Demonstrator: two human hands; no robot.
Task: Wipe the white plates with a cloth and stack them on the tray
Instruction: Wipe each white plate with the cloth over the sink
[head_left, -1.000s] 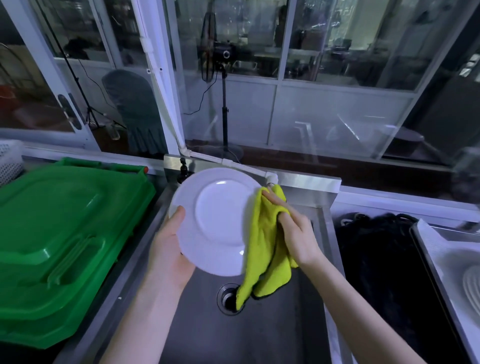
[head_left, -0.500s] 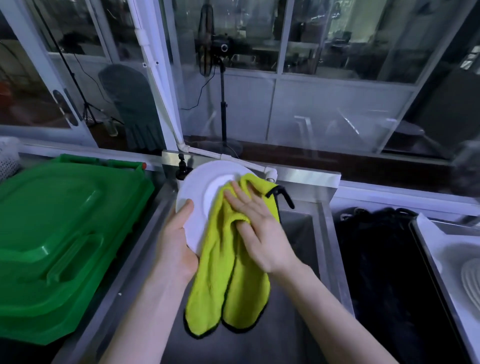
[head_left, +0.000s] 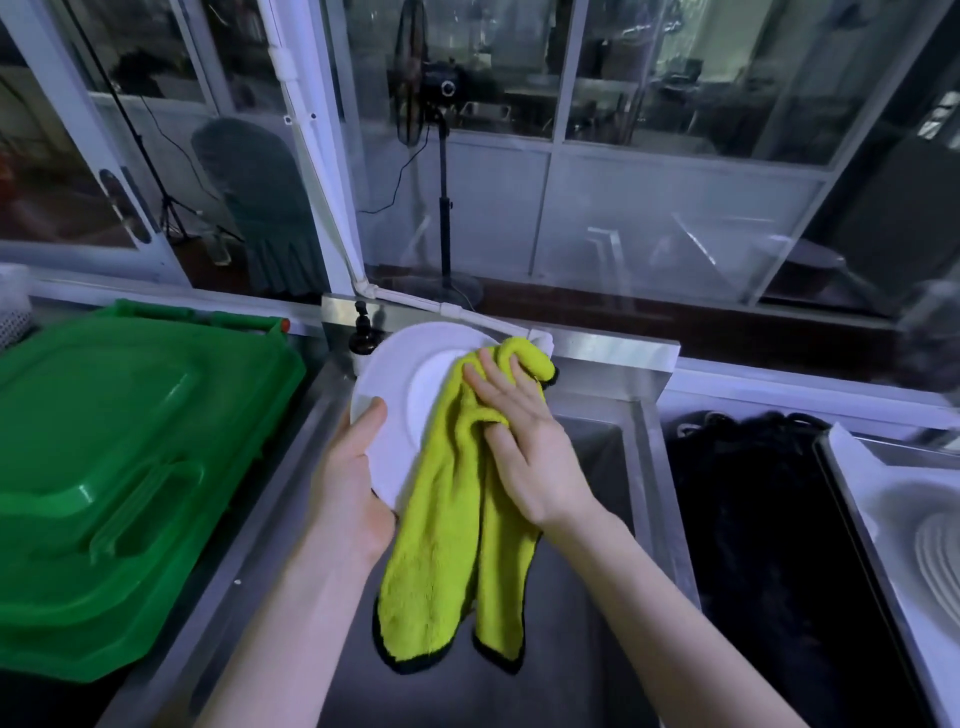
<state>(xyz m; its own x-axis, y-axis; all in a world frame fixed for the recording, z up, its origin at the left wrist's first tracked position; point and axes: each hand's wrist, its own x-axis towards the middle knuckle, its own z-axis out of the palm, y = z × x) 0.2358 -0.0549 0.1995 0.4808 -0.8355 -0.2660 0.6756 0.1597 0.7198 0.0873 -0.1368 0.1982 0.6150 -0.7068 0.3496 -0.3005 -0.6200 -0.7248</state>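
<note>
Plate (head_left: 393, 395), smooth, round, gripped by left hand (head_left: 353, 480); right hand (head_left: 530, 447) flat on fluffy cloth (head_left: 441, 514).

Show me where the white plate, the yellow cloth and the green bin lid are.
white plate (head_left: 395, 374): head view, bare upper left rim.
yellow cloth (head_left: 436, 545): head view, hanging left fold.
green bin lid (head_left: 104, 405): head view, flat top face.

A large green plastic lid (head_left: 130, 467) covers the left end of the steel counter (head_left: 291, 467), with a white mesh basket (head_left: 10, 312) at its far left corner. A sink (head_left: 597, 447) sits mid-counter, a dark pump bottle (head_left: 363, 338) at its back left corner and something black (head_left: 753, 519), not clear what, to its right. Beyond the counter's back edge, behind glass, stand a fan (head_left: 441, 208) and a grey-covered chair (head_left: 260, 208).
</note>
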